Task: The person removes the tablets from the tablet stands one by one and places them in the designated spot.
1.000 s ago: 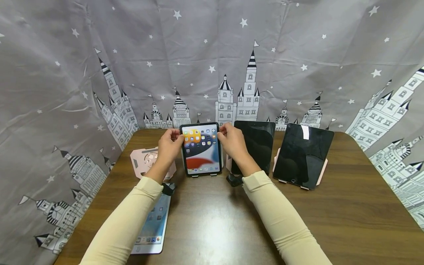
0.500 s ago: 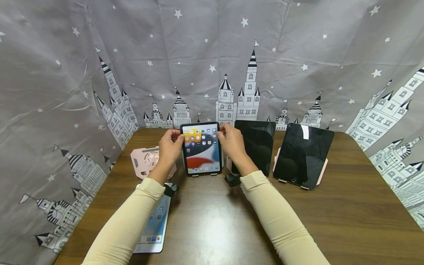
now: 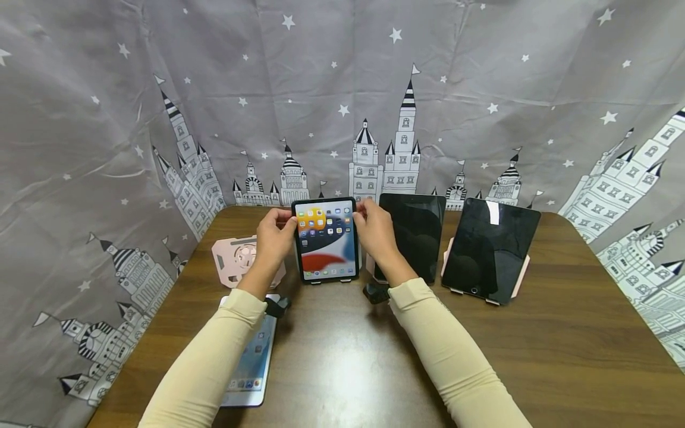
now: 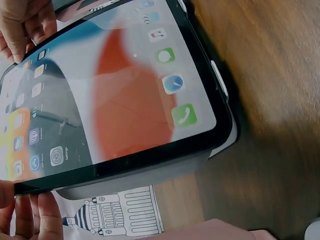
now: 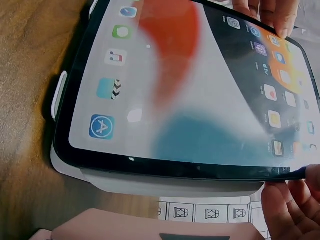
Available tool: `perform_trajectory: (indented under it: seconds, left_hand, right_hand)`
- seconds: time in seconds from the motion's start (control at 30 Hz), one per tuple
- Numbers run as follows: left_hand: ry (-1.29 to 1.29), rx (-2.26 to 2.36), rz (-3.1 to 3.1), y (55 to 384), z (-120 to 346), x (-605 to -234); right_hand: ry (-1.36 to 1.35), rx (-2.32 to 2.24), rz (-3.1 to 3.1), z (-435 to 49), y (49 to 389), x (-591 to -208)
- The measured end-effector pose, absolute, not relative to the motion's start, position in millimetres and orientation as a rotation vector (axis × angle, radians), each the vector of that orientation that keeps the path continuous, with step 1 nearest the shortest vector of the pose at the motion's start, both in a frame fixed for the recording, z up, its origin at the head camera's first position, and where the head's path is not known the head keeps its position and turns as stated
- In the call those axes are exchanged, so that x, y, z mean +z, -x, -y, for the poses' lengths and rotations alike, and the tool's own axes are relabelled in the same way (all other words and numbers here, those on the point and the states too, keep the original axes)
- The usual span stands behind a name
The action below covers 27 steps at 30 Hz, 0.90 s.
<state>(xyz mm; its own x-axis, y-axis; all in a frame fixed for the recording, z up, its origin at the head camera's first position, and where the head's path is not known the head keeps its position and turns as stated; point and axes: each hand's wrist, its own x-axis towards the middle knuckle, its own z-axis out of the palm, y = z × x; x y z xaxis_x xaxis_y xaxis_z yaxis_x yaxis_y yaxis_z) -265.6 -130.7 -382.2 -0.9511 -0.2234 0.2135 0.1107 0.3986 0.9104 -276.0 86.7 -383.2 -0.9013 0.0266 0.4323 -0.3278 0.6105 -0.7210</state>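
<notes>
A lit tablet (image 3: 328, 249) with a black border stands upright, leaning back on a grey-white stand (image 5: 175, 185). Two small lips of the stand (image 4: 219, 80) hook in front of its bottom edge. My left hand (image 3: 275, 235) pinches the tablet's left edge near the top, thumb toward the screen and fingers behind. On the opposite edge, at about the same height, my right hand (image 3: 376, 232) pinches it likewise. In the left wrist view the left fingertips (image 4: 47, 215) show under the rim; the right wrist view has the right fingers (image 5: 280, 210) behind the edge.
An unoccupied pink stand (image 3: 227, 258) is at the left, partly behind the left wrist. A white tablet (image 3: 248, 371) lies flat under the left forearm. Two dark tablets, one near (image 3: 414, 229) and one farther right (image 3: 492, 249), lean on pink stands. A patterned curtain (image 3: 342, 77) hangs behind.
Both hands keep hold of the tablet's side edges, and the tablet stays in place on its stand. Only a very slight shift of the forearms and the head view shows.
</notes>
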Motion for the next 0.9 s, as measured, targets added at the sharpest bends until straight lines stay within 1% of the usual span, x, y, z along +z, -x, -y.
perform_trajectory:
  seconds: [0.43, 0.67, 0.9]
  left_hand:
    - [-0.098, -1.623, 2.309, 255, 128, -375]
    - [-0.069, -1.665, 2.280, 252, 126, -372]
    - [-0.101, -1.692, 2.294, 246, 129, -372]
  right_hand:
    - [-0.226, 1.308, 2.423, -91, 271, -382]
    - [-0.219, 1.341, 2.408, -94, 265, -379]
    - [-0.241, 1.372, 2.416, -94, 257, -383]
